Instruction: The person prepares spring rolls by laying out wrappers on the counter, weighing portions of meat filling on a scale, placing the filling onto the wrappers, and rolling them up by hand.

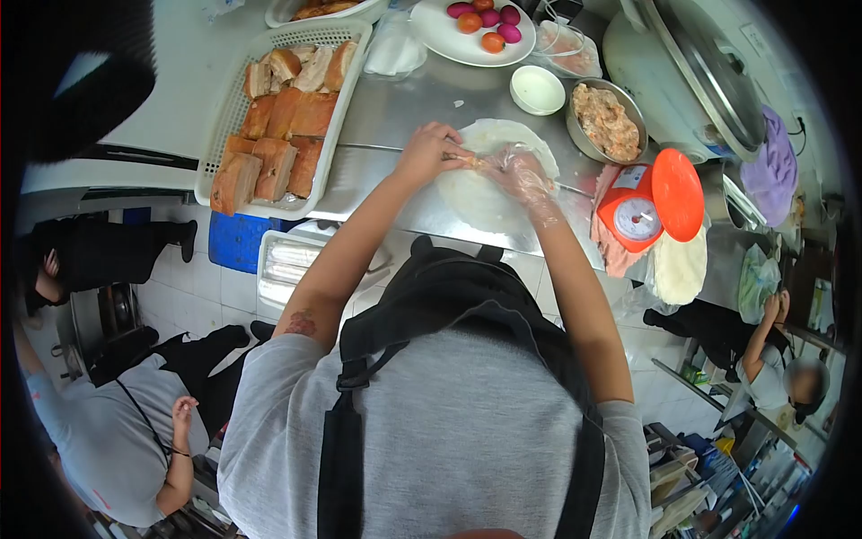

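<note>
Wrappers (485, 205): I am seeing thin, pale, round sheets lying on the steel table (382, 112), right of the white tray (351, 94) of browned meat, with both hands covering their middle; I am not managing to tell how many are overlapping.
Sheet handling: I am judging them light, limp and easily torn, perhaps clinging to the metal where damp; I am favouring flat fingertips under the rim, spreading the lift rather than pinching one spot.
Red scale (631, 213): It is standing on the right, its dial facing the near side.
Metal bowl (575, 135): It is holding chunky orange-pink filling (608, 119) at the far right, just beside a smaller white bowl (537, 90).
Right hand (523, 171): It is wearing a clear plastic glove and curling over the sheets; wrinkles and glare are keeping me from telling whether it is gripping.
Left hand (431, 154): It is bare, fingers bending, tips meeting the right hand; I cannot tell whether they are pinching.
Yellowish strip (479, 163): It is showing between both hands, probably soft and crumbly.
</note>
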{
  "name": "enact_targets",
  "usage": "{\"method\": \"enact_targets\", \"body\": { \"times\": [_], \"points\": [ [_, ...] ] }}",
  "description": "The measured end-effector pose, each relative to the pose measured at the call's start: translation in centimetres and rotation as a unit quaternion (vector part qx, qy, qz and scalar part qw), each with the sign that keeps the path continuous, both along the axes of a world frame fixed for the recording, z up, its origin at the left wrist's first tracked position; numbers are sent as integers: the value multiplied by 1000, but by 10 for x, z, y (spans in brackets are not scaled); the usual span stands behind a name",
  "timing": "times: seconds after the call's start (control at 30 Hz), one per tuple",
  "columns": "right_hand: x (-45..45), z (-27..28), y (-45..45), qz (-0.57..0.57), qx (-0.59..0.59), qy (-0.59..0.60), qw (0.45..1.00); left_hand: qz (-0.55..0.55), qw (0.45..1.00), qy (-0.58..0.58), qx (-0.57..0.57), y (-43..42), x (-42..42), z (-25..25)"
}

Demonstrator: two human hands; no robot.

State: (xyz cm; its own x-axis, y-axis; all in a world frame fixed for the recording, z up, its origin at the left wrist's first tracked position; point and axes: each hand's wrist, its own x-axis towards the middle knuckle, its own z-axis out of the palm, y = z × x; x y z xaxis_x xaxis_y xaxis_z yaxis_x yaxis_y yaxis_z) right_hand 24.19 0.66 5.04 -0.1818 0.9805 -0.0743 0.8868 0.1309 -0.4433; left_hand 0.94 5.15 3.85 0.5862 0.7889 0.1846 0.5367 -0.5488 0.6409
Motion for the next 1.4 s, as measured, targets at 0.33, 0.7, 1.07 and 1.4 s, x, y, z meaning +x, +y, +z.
{"method": "enact_targets", "body": {
  "times": [0.33, 0.7, 1.07, 1.4],
  "points": [
    [-25, 8, -4, -14, 31, 153, 988, -11, 999, -43, 21, 7, -6, -9],
    [-41, -14, 15, 5, 23, 61, 998, -7, 990, -132, -52, 14, -13, -26],
    [-33, 3, 6, 1, 34, 144, 989, 3, 996, -65, -54, 12, -13, -16],
    [3, -9, 10, 34, -16, 60, 997, -4, 1000, 20, -20, 12, -9, -3]
  ]
}}
